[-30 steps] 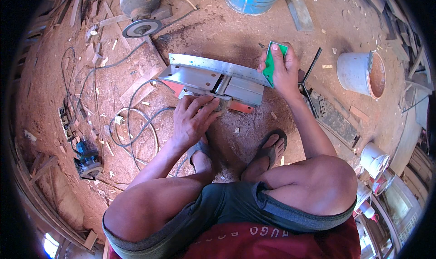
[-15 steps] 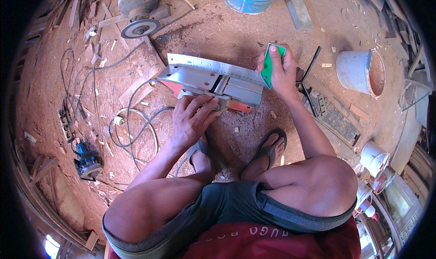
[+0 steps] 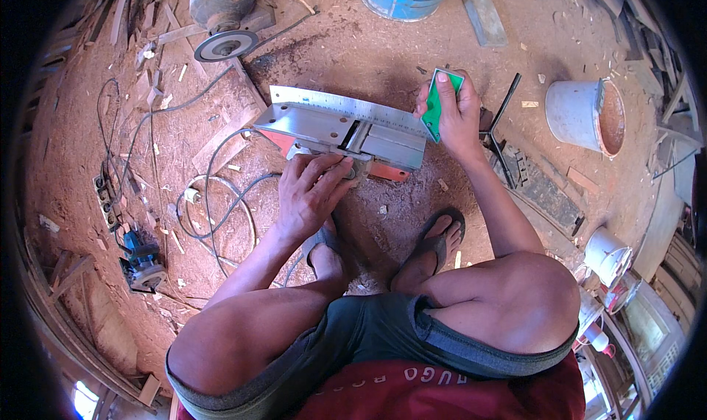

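Observation:
An upturned planer point(image 3: 294, 125) with a steel bed and red-orange body lies across the floor before me. A metal square's ruled blade point(image 3: 346, 103) stands along the far side of the bed. My right hand point(image 3: 456, 114) grips the square's green stock point(image 3: 441, 118) at the bed's right end. My left hand point(image 3: 313, 188) has its fingers curled on the planer's near side, at a fitting below the blade slot; what lies under them is partly hidden.
A grinder point(image 3: 224, 7) and blue bucket point(image 3: 409, 0) stand beyond. A white bucket point(image 3: 573, 118) and black bar point(image 3: 504, 99) are at right. Cables point(image 3: 213, 199), a blue power tool point(image 3: 138, 261), a power strip point(image 3: 107, 203) and wood offcuts lie at left.
My right hand and the square have shifted very slightly toward me along with a small shift of view. My left hand stays on the planer.

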A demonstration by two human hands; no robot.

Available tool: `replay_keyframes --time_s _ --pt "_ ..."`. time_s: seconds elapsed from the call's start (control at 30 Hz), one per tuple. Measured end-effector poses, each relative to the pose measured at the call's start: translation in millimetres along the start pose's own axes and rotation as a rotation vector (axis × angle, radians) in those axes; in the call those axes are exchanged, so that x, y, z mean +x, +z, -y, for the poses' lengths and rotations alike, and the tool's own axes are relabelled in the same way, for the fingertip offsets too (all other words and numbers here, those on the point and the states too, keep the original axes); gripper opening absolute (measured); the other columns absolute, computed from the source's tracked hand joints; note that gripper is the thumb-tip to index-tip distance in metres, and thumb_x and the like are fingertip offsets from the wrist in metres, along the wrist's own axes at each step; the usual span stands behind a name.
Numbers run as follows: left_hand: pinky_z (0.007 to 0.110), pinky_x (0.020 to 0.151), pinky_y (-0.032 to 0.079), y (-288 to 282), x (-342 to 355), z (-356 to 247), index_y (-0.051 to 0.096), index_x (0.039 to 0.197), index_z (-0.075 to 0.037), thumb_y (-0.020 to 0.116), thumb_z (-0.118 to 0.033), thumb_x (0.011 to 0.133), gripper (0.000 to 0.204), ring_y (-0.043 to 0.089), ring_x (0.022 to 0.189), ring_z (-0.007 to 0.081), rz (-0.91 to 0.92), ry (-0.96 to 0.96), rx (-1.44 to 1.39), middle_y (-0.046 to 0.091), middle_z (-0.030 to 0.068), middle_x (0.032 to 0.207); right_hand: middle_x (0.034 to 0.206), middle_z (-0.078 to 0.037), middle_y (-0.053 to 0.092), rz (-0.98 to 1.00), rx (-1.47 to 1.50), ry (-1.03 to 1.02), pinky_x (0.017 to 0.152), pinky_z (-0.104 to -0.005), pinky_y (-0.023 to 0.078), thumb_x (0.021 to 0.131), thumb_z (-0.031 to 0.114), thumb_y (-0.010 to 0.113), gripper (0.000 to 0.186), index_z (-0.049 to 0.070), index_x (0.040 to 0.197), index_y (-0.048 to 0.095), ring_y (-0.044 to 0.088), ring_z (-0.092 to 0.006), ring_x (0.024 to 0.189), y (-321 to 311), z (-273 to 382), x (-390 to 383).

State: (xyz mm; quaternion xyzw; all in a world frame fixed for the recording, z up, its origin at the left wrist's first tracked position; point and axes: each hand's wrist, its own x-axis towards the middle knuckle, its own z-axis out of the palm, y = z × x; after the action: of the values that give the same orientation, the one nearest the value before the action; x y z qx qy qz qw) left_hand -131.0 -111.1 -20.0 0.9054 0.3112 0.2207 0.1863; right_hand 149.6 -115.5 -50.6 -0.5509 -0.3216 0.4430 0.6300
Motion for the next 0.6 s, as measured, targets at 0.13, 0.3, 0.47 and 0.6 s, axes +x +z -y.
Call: replay_keyframes --time_s 0.13,0.3,0.47,0.6 --pt "0.039 0.080 0.052 1.0 -0.6 0.7 0.072 0.117 -0.014 0.082 -0.019 0.075 0.044 0.060 0.097 0.0250 -0.003 0.007 -0.001 0.066 0.0013 0.114 0.077 -0.008 0.062 -0.011 0.019 0.022 0.057 -0.0325 0.055 0.108 0.027 0.050 0.024 0.005 0.099 0.046 0.061 -0.0138 0.062 -0.7 -1.7 -1.4" --pt "0.039 0.080 0.052 0.7 0.1 0.7 0.072 0.117 -0.013 0.082 -0.018 0.075 0.044 0.060 0.096 0.0253 -0.003 0.008 -0.010 0.066 0.0014 0.115 0.077 -0.008 0.062 -0.002 0.038 0.023 0.057 -0.0324 0.055 0.108 0.028 0.050 0.024 0.005 0.100 0.046 0.061 -0.0138 0.062 -1.5 -2.5 -1.5" --pt "0.039 0.080 0.052 -1.5 1.0 -0.3 0.071 0.117 -0.013 0.081 -0.017 0.075 0.044 0.060 0.096 0.0255 0.005 0.011 -0.007 0.066 0.0017 0.115 0.077 -0.008 0.061 0.001 0.029 0.023 0.057 -0.0321 0.055 0.108 0.028 0.050 0.025 0.005 0.100 0.045 0.061 -0.0138 0.062 -2.0 -3.8 -1.0" --pt "0.039 0.081 0.052 -0.1 0.0 0.9 0.071 0.118 -0.014 0.081 -0.018 0.076 0.044 0.060 0.097 0.0254 0.005 0.012 -0.012 0.066 0.0018 0.116 0.077 -0.008 0.061 0.010 0.040 0.024 0.057 -0.0320 0.054 0.108 0.028 0.050 0.025 0.005 0.100 0.045 0.061 -0.0137 0.062 -2.5 -4.2 -1.2"
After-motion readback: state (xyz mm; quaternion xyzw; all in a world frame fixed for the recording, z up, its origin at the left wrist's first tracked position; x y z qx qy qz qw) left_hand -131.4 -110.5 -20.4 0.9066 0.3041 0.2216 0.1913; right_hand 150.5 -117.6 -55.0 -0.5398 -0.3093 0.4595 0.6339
